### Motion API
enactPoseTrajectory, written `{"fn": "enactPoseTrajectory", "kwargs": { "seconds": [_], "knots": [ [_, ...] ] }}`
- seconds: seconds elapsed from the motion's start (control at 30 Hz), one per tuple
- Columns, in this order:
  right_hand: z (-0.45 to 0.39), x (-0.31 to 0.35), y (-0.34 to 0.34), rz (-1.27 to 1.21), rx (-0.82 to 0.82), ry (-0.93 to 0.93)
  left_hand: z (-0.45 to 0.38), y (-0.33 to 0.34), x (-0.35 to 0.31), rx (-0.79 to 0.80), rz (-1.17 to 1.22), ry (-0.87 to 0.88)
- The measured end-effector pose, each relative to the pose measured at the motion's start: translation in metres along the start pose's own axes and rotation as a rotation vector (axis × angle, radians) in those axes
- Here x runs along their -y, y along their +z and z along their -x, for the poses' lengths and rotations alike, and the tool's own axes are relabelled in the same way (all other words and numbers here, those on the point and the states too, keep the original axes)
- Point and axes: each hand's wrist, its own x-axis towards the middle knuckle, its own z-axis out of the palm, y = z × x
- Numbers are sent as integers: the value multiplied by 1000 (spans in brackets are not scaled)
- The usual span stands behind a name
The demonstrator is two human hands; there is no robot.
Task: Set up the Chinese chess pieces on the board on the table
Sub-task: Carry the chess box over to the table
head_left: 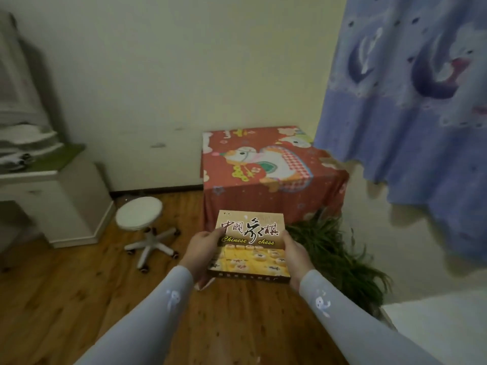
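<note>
A flat Chinese chess box [251, 233], tan with printed pieces and the words "Chinese chess", is held out in front of me above the wooden floor. My left hand [201, 250] grips its left edge, thumb on the lid. My right hand [296, 255] grips its right edge. The box is shut, so the pieces and board are hidden. Beyond it stands a low table [263, 143] draped in a red cloth with a cartoon horse print; nothing lies on its top.
A white swivel stool [139, 213] stands on the floor at left, next to a white cabinet [60, 204]. A green leafy plant [334, 248] sits at the table's right foot. A blue curtain [411, 96] hangs at upper right.
</note>
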Motion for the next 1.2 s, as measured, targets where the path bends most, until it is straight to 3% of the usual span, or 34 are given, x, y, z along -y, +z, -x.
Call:
{"fn": "enactPoseTrajectory", "kwargs": {
  "seconds": [0.53,0.93,1.2],
  "knots": [
    [-254,130,267,241,355,-65,-263,-163,-104,-310,83,-45],
    [-433,197,447,85,189,-38,-522,-286,-192,-142,29,-9],
    [-549,248,502,-2,29,-46,-694,-297,-249,5,-58,-60]
  ]
}}
